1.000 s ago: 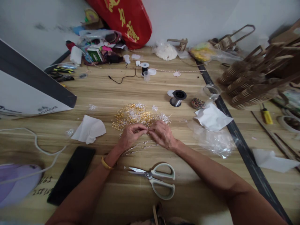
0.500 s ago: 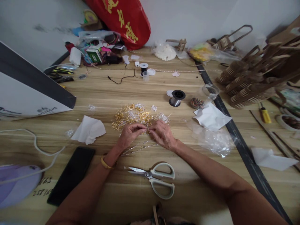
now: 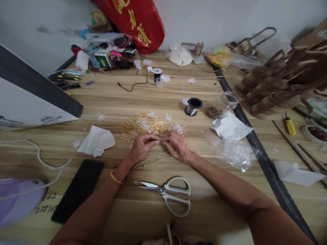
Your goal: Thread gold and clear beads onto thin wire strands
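My left hand (image 3: 143,145) is pinched closed at the near edge of a pile of small gold and silver jewelry findings (image 3: 149,124). Close against its fingertips, my right hand (image 3: 177,144) is pinched too. Whatever lies between the fingertips is too small to name. A thin silver chain (image 3: 150,162) with small beads or links lies on the table just below both hands. Nearer to me rest scissors (image 3: 163,191) with pale handles, blades pointing left and slightly apart. Silver pins (image 3: 178,128) lie behind my right hand.
A wire spool (image 3: 193,107) and a tipped clear jar of beads (image 3: 222,105) stand beyond my right hand. White paper (image 3: 97,141) and a black phone (image 3: 78,191) lie left. Plastic bags (image 3: 235,154) lie right, below brown woven baskets (image 3: 268,88). A white box (image 3: 33,102) stands at left.
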A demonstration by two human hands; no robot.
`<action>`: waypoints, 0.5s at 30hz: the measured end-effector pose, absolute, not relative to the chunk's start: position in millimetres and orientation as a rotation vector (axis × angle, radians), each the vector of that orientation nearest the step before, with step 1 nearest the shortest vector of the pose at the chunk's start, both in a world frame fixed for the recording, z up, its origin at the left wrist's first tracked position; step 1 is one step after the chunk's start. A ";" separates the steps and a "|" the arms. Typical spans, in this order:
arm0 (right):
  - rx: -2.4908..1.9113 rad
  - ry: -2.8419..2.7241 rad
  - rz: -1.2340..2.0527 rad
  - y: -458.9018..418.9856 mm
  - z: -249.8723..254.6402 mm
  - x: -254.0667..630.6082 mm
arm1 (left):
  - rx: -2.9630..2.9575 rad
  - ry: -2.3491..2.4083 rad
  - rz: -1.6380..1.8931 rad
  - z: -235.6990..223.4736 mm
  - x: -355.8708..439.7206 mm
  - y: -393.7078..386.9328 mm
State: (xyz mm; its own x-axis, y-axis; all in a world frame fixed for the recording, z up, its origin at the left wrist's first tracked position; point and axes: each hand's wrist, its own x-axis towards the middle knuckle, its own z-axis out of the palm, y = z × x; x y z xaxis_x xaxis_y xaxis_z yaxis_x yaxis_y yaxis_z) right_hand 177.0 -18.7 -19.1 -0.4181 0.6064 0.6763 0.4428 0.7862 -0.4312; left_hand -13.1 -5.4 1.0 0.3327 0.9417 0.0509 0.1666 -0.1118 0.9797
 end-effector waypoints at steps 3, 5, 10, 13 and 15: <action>-0.789 -2.082 0.244 -18.9 -19.3 177.0 | 1.548 1.046 0.923 1.0 -13.0 -5.6; -0.793 -2.085 0.253 -19.1 -19.2 176.9 | 1.546 1.047 0.914 1.4 -13.0 -5.8; -0.790 -2.087 0.263 -18.9 -19.1 176.8 | 1.538 1.048 0.900 1.3 -13.0 -6.0; -0.778 -2.083 0.255 -18.6 -19.5 176.7 | 1.534 1.040 0.901 0.4 -13.1 -5.8; -0.774 -2.082 0.251 -18.5 -19.8 176.8 | 1.536 1.036 0.905 0.0 -13.3 -5.7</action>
State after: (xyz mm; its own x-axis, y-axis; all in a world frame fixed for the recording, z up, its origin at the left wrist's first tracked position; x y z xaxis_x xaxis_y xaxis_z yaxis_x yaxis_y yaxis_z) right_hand 176.8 -18.5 -19.8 -0.4227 0.6101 0.6701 0.4331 0.7855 -0.4420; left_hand -13.3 -5.7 0.0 0.3449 0.9379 0.0380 0.1643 -0.1001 0.9813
